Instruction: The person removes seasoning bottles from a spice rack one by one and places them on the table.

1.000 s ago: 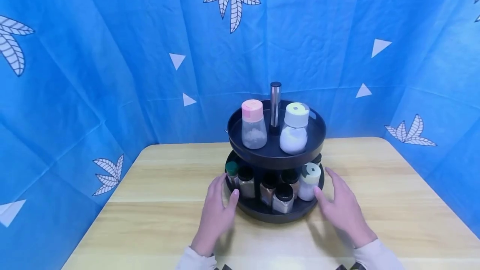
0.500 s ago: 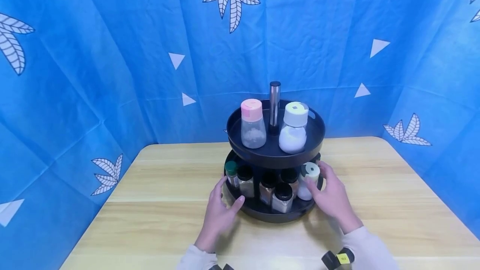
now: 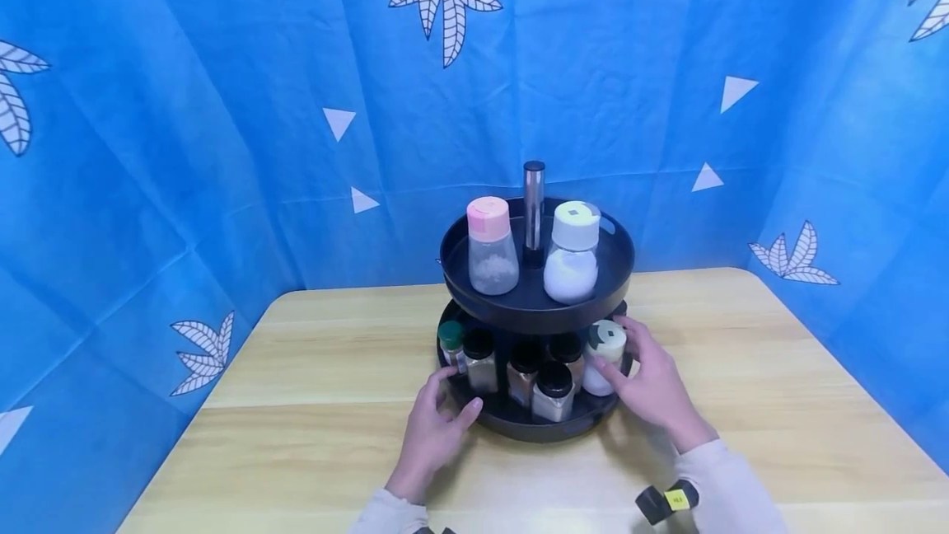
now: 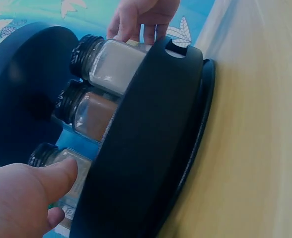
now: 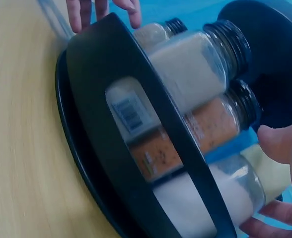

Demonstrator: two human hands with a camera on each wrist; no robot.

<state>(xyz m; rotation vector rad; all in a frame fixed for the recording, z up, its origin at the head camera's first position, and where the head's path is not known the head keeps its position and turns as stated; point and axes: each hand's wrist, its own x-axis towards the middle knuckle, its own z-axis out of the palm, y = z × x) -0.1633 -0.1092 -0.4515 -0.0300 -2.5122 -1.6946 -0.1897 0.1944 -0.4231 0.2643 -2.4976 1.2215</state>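
Note:
A black two-tier spice rack (image 3: 534, 321) stands on the table. My right hand (image 3: 656, 390) grips a white-capped jar (image 3: 597, 381) of white powder at the right of the lower tier, thumb in front and fingers behind. In the right wrist view its fingertips (image 5: 272, 220) lie at the jar's side. My left hand (image 3: 430, 431) is at the lower tier's left rim, fingers loosely bent. Its index finger is close to a green-capped bottle (image 3: 451, 336); in the left wrist view the thumb (image 4: 61, 176) overlaps a black-lidded jar (image 4: 76, 161).
Several black-lidded spice jars (image 3: 553, 404) fill the lower tier. On the upper tier stand a pink-capped bottle (image 3: 493, 262) and another white-capped bottle (image 3: 571, 266), either side of a metal post (image 3: 533, 208). A blue patterned curtain (image 3: 445, 122) hangs behind the wooden table (image 3: 311, 402).
My right hand has moved in from beside the rack and closed around the white-capped jar. The left hand has slid slightly toward me along the rim. The view has shifted a little.

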